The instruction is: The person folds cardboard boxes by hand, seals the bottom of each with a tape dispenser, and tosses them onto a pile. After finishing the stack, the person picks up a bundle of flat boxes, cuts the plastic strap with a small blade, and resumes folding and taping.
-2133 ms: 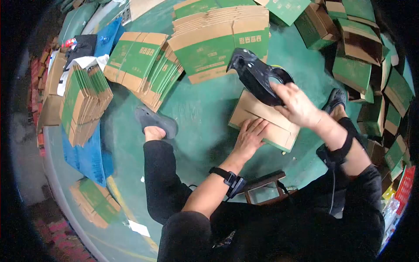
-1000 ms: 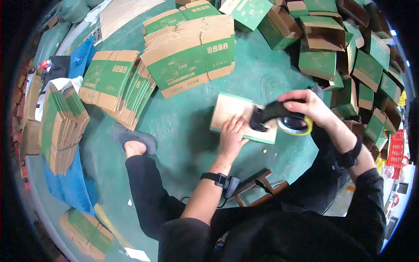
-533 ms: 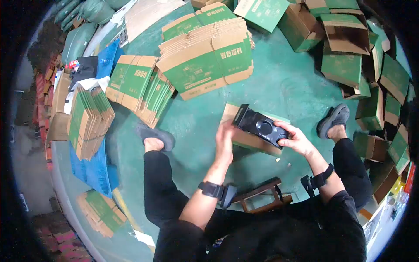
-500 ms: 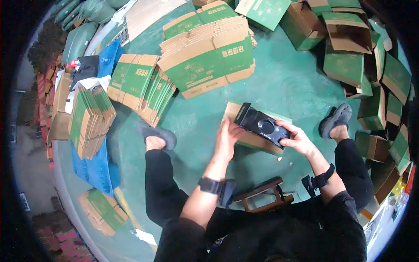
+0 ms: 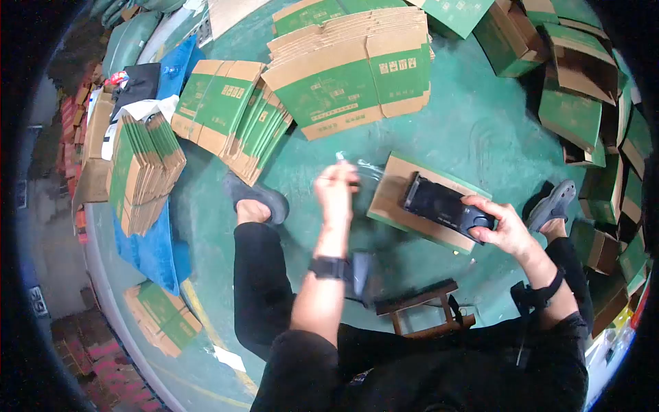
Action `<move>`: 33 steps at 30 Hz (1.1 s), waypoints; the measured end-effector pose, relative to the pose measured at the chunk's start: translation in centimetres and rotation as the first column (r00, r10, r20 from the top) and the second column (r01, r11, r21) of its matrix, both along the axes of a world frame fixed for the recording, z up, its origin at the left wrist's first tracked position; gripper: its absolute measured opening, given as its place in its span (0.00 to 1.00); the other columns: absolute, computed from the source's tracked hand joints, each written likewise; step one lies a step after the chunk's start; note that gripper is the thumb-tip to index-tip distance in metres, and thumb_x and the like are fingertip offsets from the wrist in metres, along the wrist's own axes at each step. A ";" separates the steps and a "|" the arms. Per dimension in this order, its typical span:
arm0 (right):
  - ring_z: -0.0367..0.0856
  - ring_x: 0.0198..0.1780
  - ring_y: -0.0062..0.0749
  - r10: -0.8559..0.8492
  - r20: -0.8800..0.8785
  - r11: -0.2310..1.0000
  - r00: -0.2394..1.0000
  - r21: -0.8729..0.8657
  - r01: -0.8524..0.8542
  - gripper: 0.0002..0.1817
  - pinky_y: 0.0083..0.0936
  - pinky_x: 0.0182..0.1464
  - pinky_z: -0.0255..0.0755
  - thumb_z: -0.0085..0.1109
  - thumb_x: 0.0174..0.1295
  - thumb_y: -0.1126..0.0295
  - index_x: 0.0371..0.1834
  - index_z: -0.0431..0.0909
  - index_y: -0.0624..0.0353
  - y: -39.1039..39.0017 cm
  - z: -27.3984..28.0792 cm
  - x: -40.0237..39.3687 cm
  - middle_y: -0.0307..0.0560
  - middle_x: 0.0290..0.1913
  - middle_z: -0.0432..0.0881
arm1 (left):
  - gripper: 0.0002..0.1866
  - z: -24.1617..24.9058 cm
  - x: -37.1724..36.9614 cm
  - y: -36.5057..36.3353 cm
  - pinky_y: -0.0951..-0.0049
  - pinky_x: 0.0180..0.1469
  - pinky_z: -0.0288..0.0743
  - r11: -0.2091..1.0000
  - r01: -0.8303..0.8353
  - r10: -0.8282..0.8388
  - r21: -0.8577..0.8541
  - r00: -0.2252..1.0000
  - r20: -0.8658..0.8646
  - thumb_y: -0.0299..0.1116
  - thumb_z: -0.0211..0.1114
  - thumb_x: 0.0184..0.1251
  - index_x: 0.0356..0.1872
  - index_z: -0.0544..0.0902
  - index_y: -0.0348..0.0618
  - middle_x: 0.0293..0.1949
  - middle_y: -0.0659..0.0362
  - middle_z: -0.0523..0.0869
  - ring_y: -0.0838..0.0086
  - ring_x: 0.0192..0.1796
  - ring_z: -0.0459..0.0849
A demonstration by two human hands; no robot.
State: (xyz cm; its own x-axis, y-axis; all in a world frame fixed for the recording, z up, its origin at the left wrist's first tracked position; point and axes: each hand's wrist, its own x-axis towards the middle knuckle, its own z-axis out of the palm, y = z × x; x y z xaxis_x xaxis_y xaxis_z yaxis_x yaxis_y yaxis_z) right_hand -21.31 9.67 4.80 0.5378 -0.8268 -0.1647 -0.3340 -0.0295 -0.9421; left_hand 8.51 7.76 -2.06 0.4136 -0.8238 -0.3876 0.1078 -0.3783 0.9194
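Note:
My right hand [image 5: 506, 226] is wrapped around the round end of a black tape dispenser [image 5: 439, 200]. The dispenser overlaps the top of a closed green-and-brown cardboard box [image 5: 392, 184] on the floor before me. Left of that box, my left hand [image 5: 336, 189] is raised with its fingers pinched together, slightly blurred. A shiny clear strip, which looks like tape [image 5: 371, 167], shows between the fingertips and the box, with a glint above the fingers.
Tied stacks of flattened cartons [image 5: 350, 75] stand ahead, with more cartons [image 5: 145, 172] at the left. Opened boxes [image 5: 580, 62] are piled on the right. A small wooden stool [image 5: 429, 309] is close in front of me, between my legs.
My left hand has moved left, away from the dispenser, and its fingers have closed. My right hand and the dispenser have shifted right and lower. The whole view has also shifted.

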 end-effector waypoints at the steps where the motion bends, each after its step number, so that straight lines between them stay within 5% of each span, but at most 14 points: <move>1: 0.77 0.41 0.23 -0.006 -0.002 1.000 1.000 0.005 0.006 0.25 0.22 0.46 0.70 0.63 0.45 0.72 0.51 0.72 0.58 -0.3 1.0 -0.1 0.47 0.43 0.79 | 0.14 -2.2 2.3 -0.7 0.80 0.27 0.65 0.998 -0.048 0.044 0.048 0.996 0.071 0.30 0.52 0.62 0.16 0.77 0.44 0.15 0.66 0.75 0.82 0.21 0.71; 8: 0.79 0.29 0.25 0.050 -0.326 0.998 0.944 0.061 -0.031 0.23 0.20 0.36 0.72 0.61 0.41 0.73 0.46 0.74 0.60 -0.7 2.6 0.1 0.48 0.30 0.80 | 0.20 -20.7 0.9 1.5 0.67 0.47 0.67 0.894 0.368 -0.308 0.257 0.919 -0.246 0.45 0.54 0.59 0.40 0.77 0.35 0.37 0.52 0.80 0.68 0.43 0.77; 9: 0.79 0.29 0.33 0.110 -0.387 0.994 0.916 0.042 -0.102 0.22 0.24 0.35 0.73 0.61 0.43 0.69 0.46 0.74 0.54 -0.8 2.6 0.0 0.49 0.30 0.80 | 0.22 -18.9 1.5 1.2 0.65 0.49 0.67 0.773 0.440 -0.587 0.457 0.769 0.252 0.47 0.53 0.60 0.43 0.76 0.35 0.40 0.49 0.80 0.63 0.45 0.77; 10: 0.80 0.29 0.41 0.165 -0.443 0.985 0.881 0.027 -0.171 0.21 0.29 0.33 0.74 0.61 0.45 0.65 0.47 0.74 0.49 -1.1 2.5 -0.1 0.51 0.30 0.80 | 0.24 -17.0 2.1 0.6 0.63 0.51 0.66 0.664 0.364 -0.747 0.653 0.303 0.591 0.48 0.52 0.60 0.46 0.74 0.35 0.43 0.45 0.79 0.58 0.48 0.77; 13: 0.78 0.28 0.45 0.122 -0.244 0.962 0.962 -0.209 -0.175 0.22 0.33 0.32 0.73 0.60 0.46 0.61 0.48 0.74 0.48 -1.5 0.3 -0.9 0.51 0.28 0.79 | 0.28 -5.9 -0.2 -2.8 0.63 0.57 0.62 0.847 0.373 -0.515 0.378 0.750 0.414 0.50 0.48 0.63 0.49 0.72 0.31 0.49 0.39 0.74 0.52 0.56 0.70; 15: 0.78 0.28 0.45 0.084 -0.201 0.977 0.976 -0.177 -0.120 0.22 0.33 0.32 0.73 0.60 0.46 0.61 0.48 0.74 0.48 -0.9 -0.1 -1.2 0.50 0.29 0.80 | 0.32 -3.6 -4.4 -2.8 0.63 0.59 0.60 0.926 0.300 -0.378 0.231 0.744 0.551 0.51 0.48 0.62 0.56 0.64 0.30 0.54 0.38 0.69 0.51 0.58 0.68; 17: 0.78 0.28 0.46 0.063 -0.157 0.986 0.985 -0.144 -0.087 0.22 0.33 0.32 0.73 0.60 0.46 0.60 0.48 0.74 0.47 0.4 0.0 -3.3 0.50 0.29 0.80 | 0.38 -2.4 -9.4 -1.3 0.64 0.61 0.57 0.923 0.227 -0.309 0.311 -0.044 0.950 0.55 0.46 0.62 0.63 0.52 0.31 0.57 0.38 0.65 0.50 0.59 0.66; 18: 0.79 0.28 0.45 0.107 -0.233 0.984 0.967 -0.117 -0.137 0.23 0.33 0.32 0.73 0.61 0.46 0.60 0.49 0.74 0.47 1.0 0.5 -5.1 0.49 0.30 0.80 | 0.38 -2.6 -9.8 -1.1 0.64 0.61 0.57 0.913 0.251 -0.318 0.321 -0.053 0.947 0.55 0.46 0.62 0.63 0.52 0.31 0.57 0.38 0.65 0.50 0.59 0.66; 21: 0.80 0.28 0.41 0.094 -0.323 0.996 0.942 0.023 -0.091 0.23 0.30 0.33 0.74 0.63 0.45 0.59 0.48 0.75 0.47 3.3 1.6 -13.8 0.48 0.27 0.80 | 0.42 -2.4 -9.7 -2.1 0.61 0.60 0.59 0.917 0.221 -0.331 0.333 -0.044 0.942 0.57 0.46 0.61 0.64 0.46 0.33 0.57 0.36 0.64 0.46 0.57 0.67; 23: 0.80 0.29 0.40 0.140 -0.519 0.985 0.843 0.159 -0.066 0.22 0.30 0.33 0.74 0.62 0.45 0.57 0.46 0.77 0.47 4.6 1.4 -18.0 0.48 0.30 0.81 | 0.41 -0.8 -10.3 -2.6 0.58 0.55 0.65 0.858 0.238 -0.512 0.455 0.322 0.796 0.57 0.49 0.59 0.63 0.49 0.34 0.57 0.37 0.64 0.48 0.54 0.70; 25: 0.80 0.31 0.42 0.067 -0.526 0.998 0.848 0.030 -0.060 0.19 0.31 0.34 0.73 0.60 0.46 0.56 0.43 0.79 0.45 4.9 -3.0 -18.1 0.46 0.33 0.81 | 0.43 -1.5 -9.4 -2.9 0.59 0.53 0.67 0.891 0.289 -0.436 0.351 0.326 0.839 0.60 0.52 0.56 0.61 0.55 0.33 0.54 0.40 0.68 0.54 0.53 0.73; 30: 0.78 0.42 0.41 0.130 -0.468 0.945 0.874 0.324 0.033 0.33 0.36 0.43 0.70 0.45 0.48 0.33 0.41 0.80 0.48 0.0 -8.4 -8.4 0.47 0.40 0.80 | 0.41 -2.4 -3.9 -4.8 0.62 0.54 0.66 0.836 0.417 -0.437 0.357 0.899 -0.028 0.63 0.57 0.51 0.55 0.67 0.35 0.51 0.51 0.75 0.64 0.50 0.74; 32: 0.73 0.52 0.48 0.020 -0.399 0.956 0.917 0.276 0.099 0.50 0.36 0.53 0.65 0.34 0.41 0.22 0.42 0.78 0.62 0.8 -12.5 -5.3 0.56 0.46 0.77 | 0.38 -0.9 -2.3 -3.3 0.61 0.55 0.65 0.701 0.705 -0.611 0.105 0.671 -0.420 0.62 0.56 0.53 0.56 0.68 0.39 0.52 0.53 0.74 0.64 0.52 0.73; 33: 0.73 0.52 0.48 0.142 -0.469 0.941 0.872 0.337 0.028 0.52 0.36 0.53 0.65 0.34 0.41 0.22 0.43 0.76 0.65 0.9 -8.6 -5.3 0.57 0.46 0.77 | 0.40 0.5 -4.4 -3.3 0.61 0.57 0.62 0.781 0.543 -0.424 0.307 0.823 -0.377 0.62 0.55 0.53 0.58 0.65 0.39 0.55 0.53 0.72 0.64 0.55 0.71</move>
